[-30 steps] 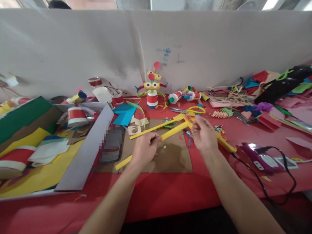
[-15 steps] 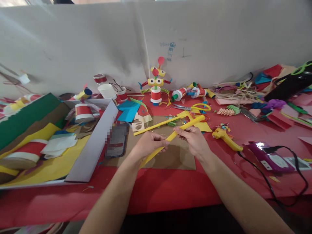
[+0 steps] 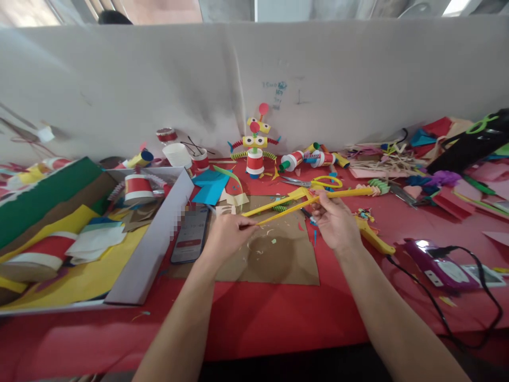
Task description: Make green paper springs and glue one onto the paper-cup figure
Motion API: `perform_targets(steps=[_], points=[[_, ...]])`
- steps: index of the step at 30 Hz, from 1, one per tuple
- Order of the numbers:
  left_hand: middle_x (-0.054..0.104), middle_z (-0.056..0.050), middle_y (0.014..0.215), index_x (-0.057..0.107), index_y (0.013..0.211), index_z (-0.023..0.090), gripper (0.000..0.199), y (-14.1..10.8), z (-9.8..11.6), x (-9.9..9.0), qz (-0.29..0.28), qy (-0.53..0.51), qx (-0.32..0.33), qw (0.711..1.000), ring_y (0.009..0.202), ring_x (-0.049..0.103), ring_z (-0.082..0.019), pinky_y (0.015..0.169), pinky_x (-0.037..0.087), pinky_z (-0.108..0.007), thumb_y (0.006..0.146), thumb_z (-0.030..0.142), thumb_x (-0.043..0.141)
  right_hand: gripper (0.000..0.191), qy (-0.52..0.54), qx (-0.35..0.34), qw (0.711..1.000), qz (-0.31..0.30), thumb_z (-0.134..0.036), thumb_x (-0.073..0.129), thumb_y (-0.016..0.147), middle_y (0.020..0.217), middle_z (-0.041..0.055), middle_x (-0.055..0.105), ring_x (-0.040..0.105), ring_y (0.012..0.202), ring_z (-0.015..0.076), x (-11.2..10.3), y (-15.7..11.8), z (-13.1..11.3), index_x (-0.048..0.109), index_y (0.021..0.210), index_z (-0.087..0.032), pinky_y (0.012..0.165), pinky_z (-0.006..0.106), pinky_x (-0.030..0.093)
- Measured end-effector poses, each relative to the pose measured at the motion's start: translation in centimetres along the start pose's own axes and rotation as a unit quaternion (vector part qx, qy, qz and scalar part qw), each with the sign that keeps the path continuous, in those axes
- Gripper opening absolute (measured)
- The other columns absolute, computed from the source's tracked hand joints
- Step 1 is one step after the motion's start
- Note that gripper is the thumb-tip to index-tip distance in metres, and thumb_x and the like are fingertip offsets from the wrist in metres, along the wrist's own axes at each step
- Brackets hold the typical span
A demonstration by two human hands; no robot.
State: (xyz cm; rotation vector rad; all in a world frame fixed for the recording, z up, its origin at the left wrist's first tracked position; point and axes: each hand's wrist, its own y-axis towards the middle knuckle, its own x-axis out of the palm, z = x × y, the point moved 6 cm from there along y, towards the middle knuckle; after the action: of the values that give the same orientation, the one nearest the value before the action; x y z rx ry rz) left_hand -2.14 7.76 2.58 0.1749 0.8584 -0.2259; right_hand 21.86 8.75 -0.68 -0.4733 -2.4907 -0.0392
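A long yellow paper strip (image 3: 284, 212) slants up to the right above the brown cardboard (image 3: 286, 260). My left hand (image 3: 228, 233) pinches its lower left end. Farther along, my right hand (image 3: 336, 220) grips the strip with thumb and fingers, and the rest of it sticks out to the right. Behind it lies yellow paper (image 3: 300, 193) beside a green paper spring (image 3: 280, 207). Scissors with yellow handles (image 3: 326, 182) rest just beyond my right hand. Small paper scraps dot the cardboard.
On the left are an open box (image 3: 159, 239) with paper and cups, and a phone (image 3: 191, 236). Cup figures (image 3: 255, 162) stand at the back. To the right lie a yellow glue gun (image 3: 374, 237), a purple device (image 3: 437, 265) with a black cable, and heaped paper scraps.
My right hand has moved right along the strip, and my left hand has shifted slightly left to its end. The strip now lies at a flatter slant, farther right. The view has tilted up slightly.
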Motion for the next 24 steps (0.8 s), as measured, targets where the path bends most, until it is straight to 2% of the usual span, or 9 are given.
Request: perform_targets(steps=[2,4,7,10,13,15,17,20,24], points=[[0.072,-0.002,0.094,0.068,0.105,0.027,0.032,0.0,0.3,0.2,-0.006,0.004,0.027,1.000,0.081,0.064,-0.018,0.072,0.046,-0.027,0.075,0.036,0.060,0.016,-0.006,0.006,1.000,-0.019,-0.022,0.077,0.059,0.066,-0.0044,0.060,0.055,0.058,0.0071,0.4,-0.2,0.3,0.065,0.071,-0.021,0.050,0.019,0.042],[0.066,-0.003,0.114,0.060,0.118,0.027,0.048,-0.2,0.8,0.6,-0.032,0.003,0.057,0.998,0.101,0.060,-0.022,0.087,0.044,-0.031,0.072,0.040,0.063,0.014,-0.009,0.018,0.998,-0.052,-0.020,0.074,0.060,0.069,-0.0040,0.062,0.057,0.062,0.0081,1.0,-0.6,0.5,0.064,0.070,-0.021,0.055,0.020,0.045],[0.057,-0.005,0.127,0.050,0.128,0.025,0.060,-0.6,1.6,1.5,-0.055,0.003,0.084,0.995,0.115,0.053,-0.024,0.096,0.039,-0.034,0.072,0.041,0.064,0.011,-0.016,0.053,0.991,-0.118,-0.020,0.071,0.063,0.074,-0.0037,0.063,0.057,0.064,0.0083,2.2,-1.7,1.5,0.064,0.071,-0.021,0.059,0.020,0.045],[0.058,-0.006,0.126,0.050,0.128,0.025,0.052,-0.9,2.8,2.2,-0.033,-0.017,0.109,0.993,0.112,0.055,-0.023,0.093,0.042,-0.033,0.077,0.032,0.060,0.007,-0.040,0.095,0.977,-0.184,-0.020,0.068,0.066,0.076,-0.0031,0.063,0.056,0.065,0.0077,3.4,-3.1,3.0,0.064,0.072,-0.021,0.063,0.020,0.046],[0.069,-0.005,0.102,0.064,0.107,0.021,0.028,-1.0,3.6,2.9,-0.025,-0.036,0.115,0.992,0.090,0.062,-0.019,0.079,0.045,-0.028,0.084,0.022,0.049,0.009,-0.053,0.129,0.963,-0.231,-0.020,0.068,0.066,0.078,-0.0021,0.064,0.058,0.068,0.0086,4.2,-4.0,4.4,0.065,0.075,-0.020,0.066,0.021,0.046],[0.070,-0.005,0.083,0.069,0.090,0.018,0.025,-0.9,3.5,3.2,-0.031,-0.017,0.090,0.995,0.076,0.061,-0.017,0.071,0.044,-0.026,0.085,0.021,0.045,0.014,-0.056,0.144,0.964,-0.218,-0.021,0.069,0.066,0.079,-0.0018,0.066,0.060,0.069,0.0094,3.9,-3.7,4.7,0.065,0.079,-0.020,0.065,0.022,0.047],[0.068,-0.006,0.076,0.070,0.084,0.016,0.027,-0.8,2.9,3.4,-0.039,0.013,0.061,0.997,0.071,0.059,-0.017,0.068,0.043,-0.026,0.085,0.023,0.045,0.018,-0.059,0.146,0.972,-0.172,-0.021,0.070,0.064,0.078,-0.0018,0.067,0.061,0.066,0.0090,2.9,-2.8,4.4,0.063,0.081,-0.020,0.061,0.021,0.046],[0.070,-0.008,0.086,0.067,0.105,0.018,0.032,-0.7,2.3,3.6,-0.052,0.017,0.043,0.998,0.075,0.061,-0.018,0.070,0.043,-0.028,0.087,0.025,0.041,0.023,-0.076,0.142,0.981,-0.108,-0.016,0.069,0.060,0.074,-0.0016,0.067,0.061,0.061,0.0086,1.4,-1.5,3.8,0.061,0.081,-0.019,0.057,0.020,0.047],[0.070,-0.009,0.101,0.055,0.125,0.021,0.040,-0.6,1.8,4.1,-0.057,-0.005,0.045,0.997,0.085,0.063,-0.020,0.075,0.046,-0.030,0.087,0.026,0.041,0.030,-0.131,0.139,0.978,-0.080,-0.010,0.065,0.058,0.070,-0.0024,0.066,0.061,0.057,0.0094,0.8,-1.1,3.9,0.056,0.084,-0.021,0.053,0.021,0.048]])
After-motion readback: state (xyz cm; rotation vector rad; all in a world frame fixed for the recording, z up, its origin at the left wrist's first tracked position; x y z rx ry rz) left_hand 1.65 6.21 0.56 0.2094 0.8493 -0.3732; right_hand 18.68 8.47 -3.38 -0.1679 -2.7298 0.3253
